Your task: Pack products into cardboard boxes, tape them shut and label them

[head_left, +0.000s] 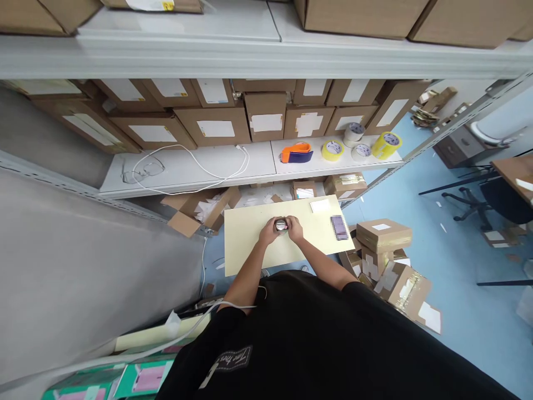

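Note:
My left hand [268,231] and my right hand [295,228] are closed around a small round object with a shiny silver top [281,224]. They hold it from both sides, above the middle of a pale yellow tabletop [245,239]. Its exact kind is too small to make out. To the right of my hands lies a dark purple rectangular item [339,228], blurred by pixels. A white slip of paper [320,205] rests near the far right edge of the tabletop.
Behind the table a white shelf [258,158] bears cardboard boxes [222,125], a white cable [191,153], glasses [144,171], an orange and blue tape dispenser [296,153] and tape rolls [332,150]. An open carton [204,211] sits left, stacked boxes [383,236] right.

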The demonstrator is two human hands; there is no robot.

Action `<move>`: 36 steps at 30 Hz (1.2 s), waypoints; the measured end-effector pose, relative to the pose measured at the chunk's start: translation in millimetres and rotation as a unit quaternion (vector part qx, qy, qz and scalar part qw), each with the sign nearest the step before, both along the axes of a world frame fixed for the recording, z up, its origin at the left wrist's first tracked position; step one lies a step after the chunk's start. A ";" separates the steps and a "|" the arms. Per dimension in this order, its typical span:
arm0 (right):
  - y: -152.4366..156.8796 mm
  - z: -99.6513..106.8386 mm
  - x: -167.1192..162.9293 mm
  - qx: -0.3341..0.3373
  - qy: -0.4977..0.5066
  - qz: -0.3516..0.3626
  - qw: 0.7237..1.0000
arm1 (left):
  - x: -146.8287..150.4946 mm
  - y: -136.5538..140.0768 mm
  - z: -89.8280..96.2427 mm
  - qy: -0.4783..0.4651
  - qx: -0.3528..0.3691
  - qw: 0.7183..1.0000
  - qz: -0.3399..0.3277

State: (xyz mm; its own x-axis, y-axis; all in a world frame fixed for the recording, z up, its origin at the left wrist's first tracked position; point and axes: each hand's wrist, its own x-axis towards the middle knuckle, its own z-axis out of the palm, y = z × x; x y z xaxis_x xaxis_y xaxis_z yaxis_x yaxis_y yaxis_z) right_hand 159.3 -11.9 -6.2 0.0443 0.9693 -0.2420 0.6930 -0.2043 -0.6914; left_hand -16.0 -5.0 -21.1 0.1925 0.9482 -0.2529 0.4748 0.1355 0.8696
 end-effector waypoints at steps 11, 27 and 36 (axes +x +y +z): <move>18.2 25.5 -32.1 -0.112 -0.167 0.081 0.976 | -12.4 -0.7 -14.4 -0.036 -0.020 0.999 0.022; 41.2 96.7 -29.5 -0.011 -0.021 0.025 0.999 | -10.1 -1.2 -1.8 -0.023 -0.031 0.998 0.047; 50.5 200.9 -7.7 0.152 0.155 0.022 0.976 | -7.3 -2.4 24.5 0.007 -0.032 0.999 -0.001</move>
